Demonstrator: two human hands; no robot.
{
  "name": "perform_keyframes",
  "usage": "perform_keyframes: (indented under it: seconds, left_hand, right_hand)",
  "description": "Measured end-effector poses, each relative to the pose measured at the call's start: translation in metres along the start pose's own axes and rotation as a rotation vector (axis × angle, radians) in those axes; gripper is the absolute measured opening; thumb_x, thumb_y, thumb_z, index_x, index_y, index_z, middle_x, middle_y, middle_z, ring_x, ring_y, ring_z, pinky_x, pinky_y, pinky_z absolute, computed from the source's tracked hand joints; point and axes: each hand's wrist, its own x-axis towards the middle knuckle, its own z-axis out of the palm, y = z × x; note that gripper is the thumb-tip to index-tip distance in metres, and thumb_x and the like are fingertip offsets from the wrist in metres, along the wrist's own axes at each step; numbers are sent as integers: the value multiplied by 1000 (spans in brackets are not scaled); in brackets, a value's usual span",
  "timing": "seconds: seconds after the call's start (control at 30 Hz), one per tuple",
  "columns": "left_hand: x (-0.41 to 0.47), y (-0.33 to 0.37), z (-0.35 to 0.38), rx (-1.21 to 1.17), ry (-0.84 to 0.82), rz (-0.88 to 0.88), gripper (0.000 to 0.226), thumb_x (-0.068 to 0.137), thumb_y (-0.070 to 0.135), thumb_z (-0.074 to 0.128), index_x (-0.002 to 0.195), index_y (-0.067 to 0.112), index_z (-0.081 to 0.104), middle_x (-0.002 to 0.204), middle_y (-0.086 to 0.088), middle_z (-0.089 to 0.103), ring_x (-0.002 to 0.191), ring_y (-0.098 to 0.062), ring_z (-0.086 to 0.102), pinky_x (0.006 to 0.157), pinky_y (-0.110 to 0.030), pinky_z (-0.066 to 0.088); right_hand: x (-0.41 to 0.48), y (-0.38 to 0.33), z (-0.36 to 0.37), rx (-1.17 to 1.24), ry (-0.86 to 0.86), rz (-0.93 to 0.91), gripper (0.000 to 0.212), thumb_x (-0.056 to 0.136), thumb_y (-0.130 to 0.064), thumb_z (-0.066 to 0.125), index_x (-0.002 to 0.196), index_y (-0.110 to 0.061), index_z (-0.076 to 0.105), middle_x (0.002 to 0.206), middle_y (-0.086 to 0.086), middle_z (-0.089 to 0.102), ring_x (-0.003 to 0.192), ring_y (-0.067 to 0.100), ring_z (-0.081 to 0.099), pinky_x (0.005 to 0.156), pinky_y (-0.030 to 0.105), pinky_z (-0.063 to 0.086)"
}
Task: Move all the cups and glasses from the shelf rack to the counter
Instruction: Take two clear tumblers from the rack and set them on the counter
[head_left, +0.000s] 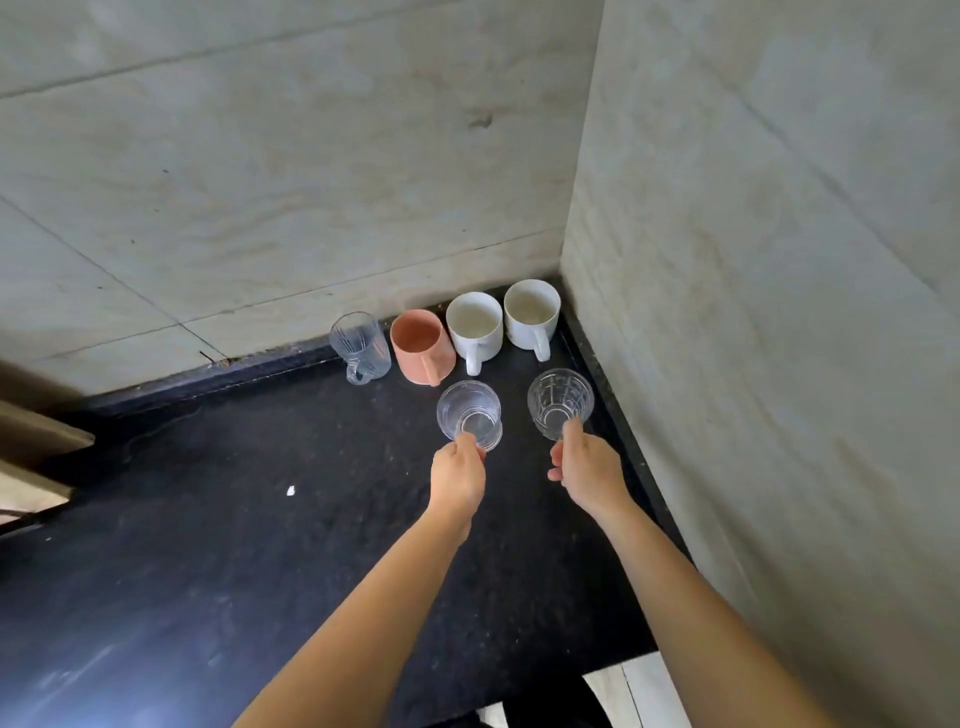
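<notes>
Two clear glasses stand upright on the black counter near its far right corner. My left hand grips the near rim of the plain glass. My right hand pinches the near rim of the faceted glass. Behind them, along the back wall, stand a clear glass mug, a salmon mug and two white mugs, all upright with handles toward me. The shelf rack is out of view.
Pale tiled walls close the counter at the back and the right. A small white speck lies on the counter. The counter's front edge runs at the lower right, with floor tiles below.
</notes>
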Motion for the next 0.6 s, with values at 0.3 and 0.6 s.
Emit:
perform_keyframes:
  seconds: [0.3,0.6]
  left_hand:
    - [51,12,40,72,-46,67,31,97,27,33,68,13,35,73,-8,36,71,-23,32,65,-39,32]
    - [67,18,60,91,-28,149,62,104,42,27,84,-9,56,82,-30,45,68,-30,43,73,-52,46]
  right_hand:
    - [52,3,1,75,-8,48,51,104,-36,26,74,-13,59,82,5,67,74,16,71,80,41,51]
    - [76,-1,2,92,-16,67,51,104,-35,26,74,-11,60,82,5,67,77,19,72,91,49,50]
